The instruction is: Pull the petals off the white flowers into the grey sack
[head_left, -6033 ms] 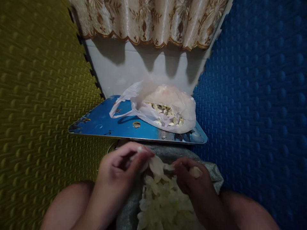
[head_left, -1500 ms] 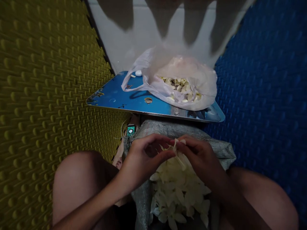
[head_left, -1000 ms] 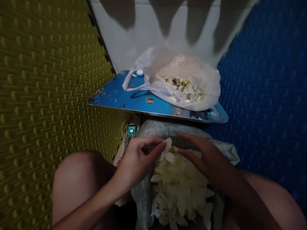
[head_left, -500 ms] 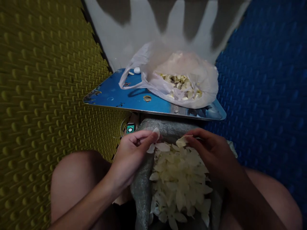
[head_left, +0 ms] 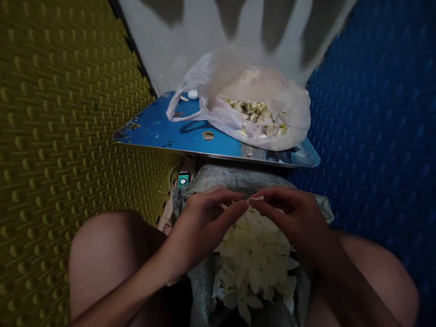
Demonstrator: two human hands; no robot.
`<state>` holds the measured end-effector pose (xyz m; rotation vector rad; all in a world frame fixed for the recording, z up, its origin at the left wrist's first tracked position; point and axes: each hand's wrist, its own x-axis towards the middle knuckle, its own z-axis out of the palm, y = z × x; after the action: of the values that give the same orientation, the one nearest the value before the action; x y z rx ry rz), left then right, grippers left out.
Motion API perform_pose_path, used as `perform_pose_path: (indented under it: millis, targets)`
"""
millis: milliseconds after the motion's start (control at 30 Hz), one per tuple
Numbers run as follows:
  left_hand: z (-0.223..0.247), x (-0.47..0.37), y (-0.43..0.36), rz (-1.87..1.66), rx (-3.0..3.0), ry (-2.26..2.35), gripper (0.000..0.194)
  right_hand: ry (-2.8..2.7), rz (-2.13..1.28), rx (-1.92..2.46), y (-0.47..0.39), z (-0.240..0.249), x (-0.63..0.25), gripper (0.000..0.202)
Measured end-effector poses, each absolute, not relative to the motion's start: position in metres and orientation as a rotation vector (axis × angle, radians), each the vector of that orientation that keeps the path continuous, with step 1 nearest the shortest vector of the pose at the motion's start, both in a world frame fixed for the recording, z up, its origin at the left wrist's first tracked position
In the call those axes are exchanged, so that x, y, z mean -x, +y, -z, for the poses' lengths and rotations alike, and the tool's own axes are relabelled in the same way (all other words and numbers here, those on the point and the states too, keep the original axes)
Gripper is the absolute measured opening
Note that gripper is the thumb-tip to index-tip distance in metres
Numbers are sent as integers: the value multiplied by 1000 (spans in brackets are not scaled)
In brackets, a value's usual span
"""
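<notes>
Thumb and fingers of my left hand [head_left: 211, 220] are pinched on a pale petal-like piece, mostly hidden. My right hand [head_left: 294, 213] pinches a small whitish piece [head_left: 256, 198], and its fingertips meet those of my left hand. Just below both hands, a heap of cream-white flowers or petals [head_left: 255, 259] lies in the mouth of a grey woven sack [head_left: 238, 175] between my knees. Beyond the sack, a white plastic bag [head_left: 293, 104] lies open with several pale pieces [head_left: 259, 113] inside.
The bag rests on a low blue table [head_left: 150, 134] with a printed sea picture. A small white object [head_left: 193, 94] sits at its back left. Beside the sack lies a small device with a green screen [head_left: 183, 180]. Textured yellow mats are left, blue mats right.
My hands have come together over the near side of the sack's mouth; before, they were apart, each with a pale piece. The view has shifted slightly.
</notes>
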<state>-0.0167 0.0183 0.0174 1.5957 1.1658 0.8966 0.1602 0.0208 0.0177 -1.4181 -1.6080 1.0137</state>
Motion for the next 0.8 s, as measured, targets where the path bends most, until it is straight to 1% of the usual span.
perform_pose_path:
  millis: [100, 200, 333, 433, 533, 600, 700, 800]
  targets:
    - [-19, 15, 16, -809, -1543, 1155, 30, -1638, -969, 1440, 21, -15, -159, 13]
    - [-20, 13, 14, -802, -1559, 1170, 35, -1633, -947, 1492, 21, -14, -158, 17]
    - [-17, 10, 16, -876, -1578, 1274, 29, -1612, -979, 1538, 20, -14, -158, 27]
    - [-15, 7, 18, -892, -1577, 1213, 21, -1526, -1107, 1511, 20, -16, -158, 31]
    - [-16, 4, 18, -994, -1590, 1179, 12, -1442, -1289, 1428, 21, -21, -160, 28]
    - [-17, 3, 17, -1093, -1571, 1185, 7, -1413, -1336, 1396, 22, -24, -161, 23]
    - [-19, 3, 17, -1148, -1457, 1162, 10, -1416, -1281, 1405, 22, -28, -163, 17]
    - [-23, 5, 18, -1185, -1331, 1192, 9, -1422, -1211, 1437, 23, -28, -164, 14]
